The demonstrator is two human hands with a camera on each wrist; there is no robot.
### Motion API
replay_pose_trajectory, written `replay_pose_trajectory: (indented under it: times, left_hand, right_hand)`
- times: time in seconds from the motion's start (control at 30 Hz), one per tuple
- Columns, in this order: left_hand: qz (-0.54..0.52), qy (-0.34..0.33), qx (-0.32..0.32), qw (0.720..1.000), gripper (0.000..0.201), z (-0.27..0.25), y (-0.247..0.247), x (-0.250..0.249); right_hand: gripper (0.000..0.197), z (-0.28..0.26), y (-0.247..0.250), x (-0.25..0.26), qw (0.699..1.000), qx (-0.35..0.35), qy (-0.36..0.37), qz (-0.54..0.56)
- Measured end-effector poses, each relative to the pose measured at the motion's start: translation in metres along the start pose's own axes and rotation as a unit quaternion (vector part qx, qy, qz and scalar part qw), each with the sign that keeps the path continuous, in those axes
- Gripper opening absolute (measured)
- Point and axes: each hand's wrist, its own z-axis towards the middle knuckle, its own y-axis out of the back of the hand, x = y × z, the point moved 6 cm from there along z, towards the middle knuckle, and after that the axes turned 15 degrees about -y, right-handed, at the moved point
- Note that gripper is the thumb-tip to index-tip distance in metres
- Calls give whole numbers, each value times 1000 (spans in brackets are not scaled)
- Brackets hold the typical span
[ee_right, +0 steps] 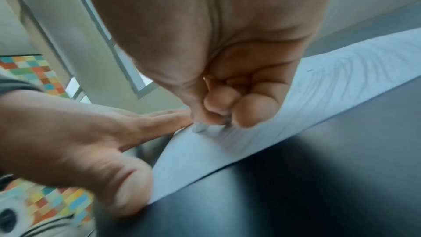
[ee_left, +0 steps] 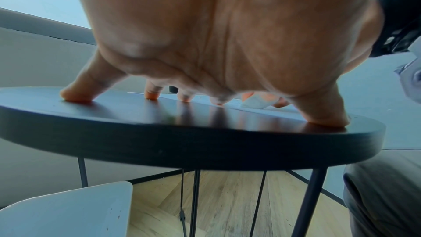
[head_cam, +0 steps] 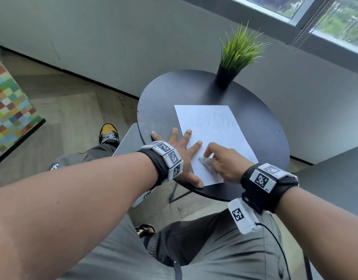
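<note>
My right hand pinches a small white eraser, fingers curled tight round it. Its tip is down on the near part of the sheet of paper. I judge the paper thin, light, slippery on the dark bench and quick to wrinkle. My left hand lies flat, fingers spread, pinning its near left edge.

No words or numbers can be read. Black-and-white code squares are carried on the wristbands. The sheet is covered with scribbles, and white marks on the left trouser knee are illegible.
</note>
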Motion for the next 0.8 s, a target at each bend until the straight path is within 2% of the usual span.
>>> replay_pose_trajectory:
  times: [0.07, 0.2, 0.27, 0.37, 0.57, 0.67, 0.8]
  left_hand:
    - [0, 0, 3, 1000, 128, -1, 0, 0]
    - [-3, 2, 9, 1000, 127, -2, 0, 0]
    - [-1, 1, 4, 1000, 126, -1, 0, 0]
    - [-2, -1, -3, 1000, 126, -3, -1, 0]
    - [-18, -2, -19, 1000, 125, -10, -2, 0]
    - [-10, 1, -12, 1000, 126, -9, -1, -1]
    - [-6, 5, 0, 1000, 129, -8, -1, -1]
  right_hand:
    - [22, -1, 3, -2, 999, -34, 3, 5]
    - [8, -12, -16, 3, 997, 64, 31, -17]
    - [14, -6, -11, -2, 999, 35, 20, -8]
    - [24, 8, 0, -12, 997, -18, -6, 72]
    - [22, 15, 0, -17, 994, -40, -19, 104]
    - [21, 9, -4, -14, 997, -55, 8, 46]
    - [12, -9, -17, -3, 995, 34, 72, -67]
